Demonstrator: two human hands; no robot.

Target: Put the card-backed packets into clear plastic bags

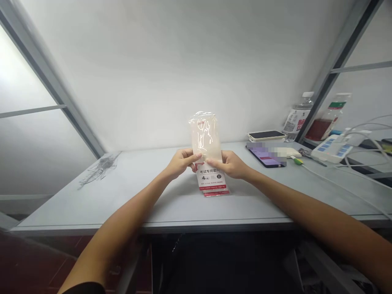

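Note:
A clear plastic packet (206,136) with a white and red printed card at its bottom stands upright on the grey table (122,192), near the middle. My left hand (181,162) pinches its left edge with closed fingers. My right hand (231,164) grips its right edge the same way. The packet's upper part is see-through and glares in the light. A red edge of a second card or packet shows just under the bottom end.
A dark phone (266,157) lies flat to the right, with a white case or box (266,135) behind it. Two bottles (297,117) stand at the back right. A white power strip (332,148) with cables lies far right. A metal frame post rises on each side.

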